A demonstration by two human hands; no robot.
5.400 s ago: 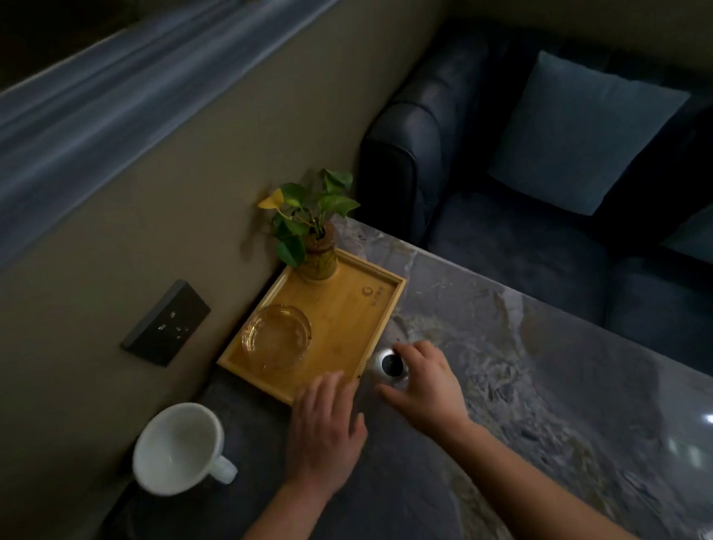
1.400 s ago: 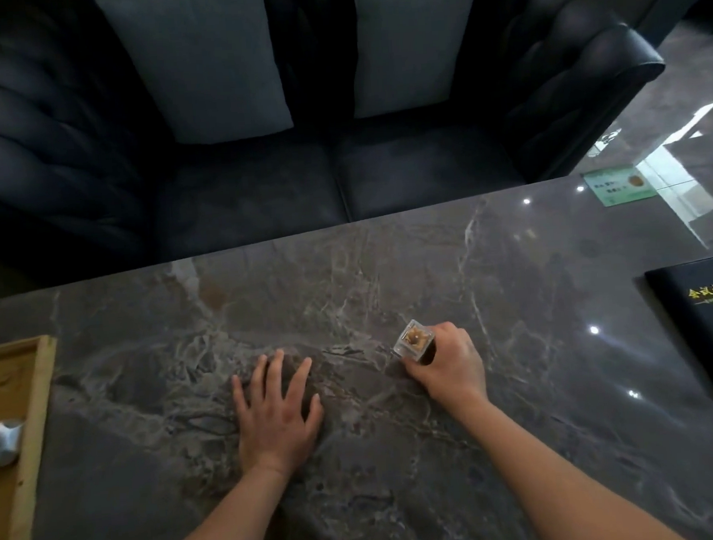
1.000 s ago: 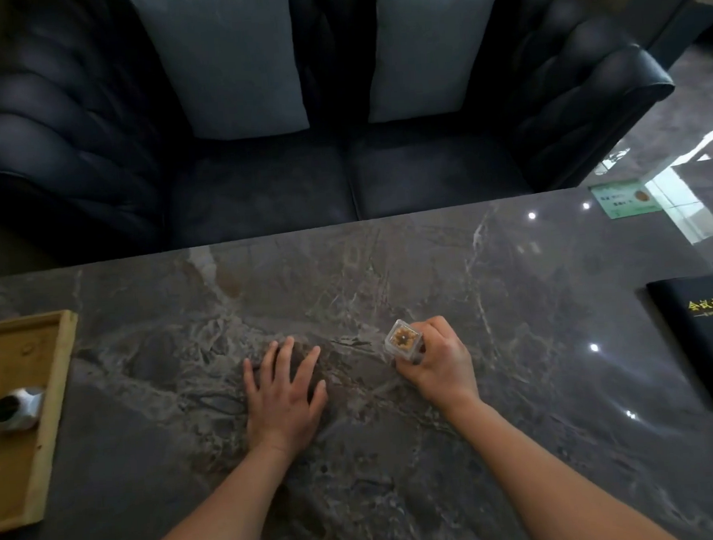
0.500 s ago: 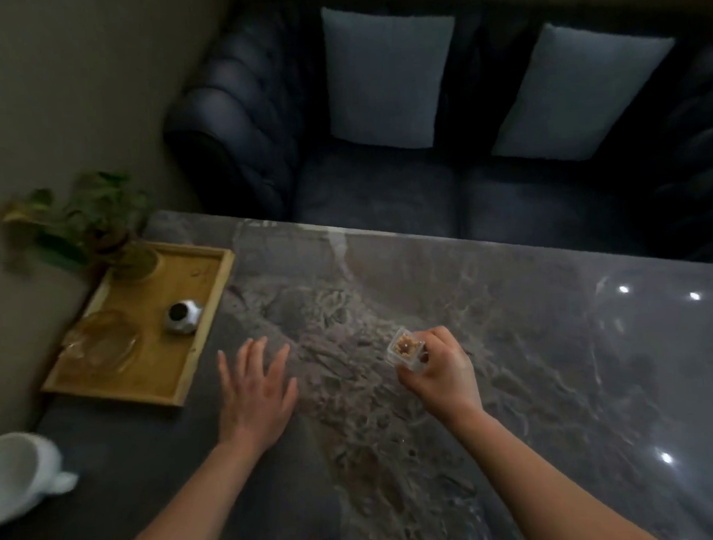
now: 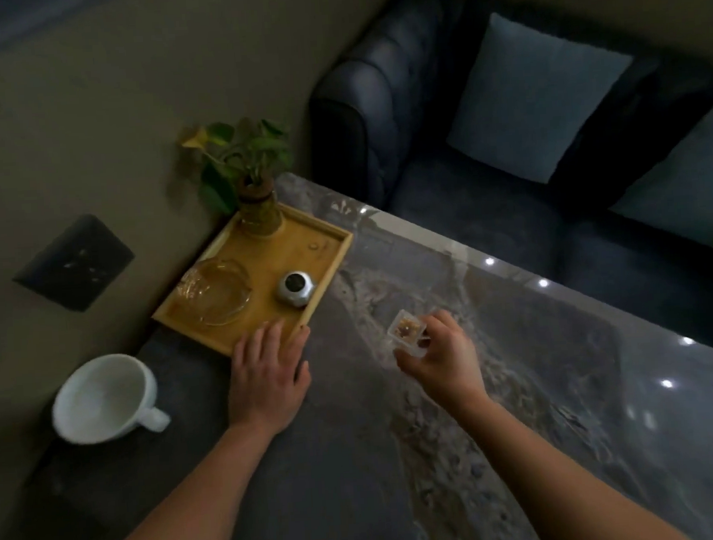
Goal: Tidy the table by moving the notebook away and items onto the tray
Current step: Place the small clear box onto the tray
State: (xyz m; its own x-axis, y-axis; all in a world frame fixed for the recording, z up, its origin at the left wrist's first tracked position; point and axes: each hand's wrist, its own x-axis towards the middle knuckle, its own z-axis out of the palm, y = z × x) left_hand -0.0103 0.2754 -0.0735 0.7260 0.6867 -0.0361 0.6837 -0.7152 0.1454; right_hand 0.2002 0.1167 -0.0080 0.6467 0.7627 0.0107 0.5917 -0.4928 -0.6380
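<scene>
A wooden tray [image 5: 327, 243] lies at the table's far left corner by the wall. On it stand a small potted plant [image 5: 254, 192], a clear glass ashtray [image 5: 218, 290] and a small silver jar [image 5: 294, 288]. My right hand [image 5: 443, 358] holds a small clear plastic box [image 5: 409, 336] with brownish contents, lifted above the marble table, right of the tray. My left hand [image 5: 269, 375] lies flat, fingers spread, its fingertips on the tray's near right corner. The notebook is out of view.
A white mug [image 5: 104, 398] sits on the table's left edge, near the wall. A dark socket plate [image 5: 72, 262] is on the wall. A dark sofa [image 5: 378, 114] with grey cushions [image 5: 536, 96] stands behind the marble table [image 5: 520, 385].
The view swung left, from the table's right side to the tray. My right hand has carried the clear box toward the tray. My left hand slid up to the tray's corner.
</scene>
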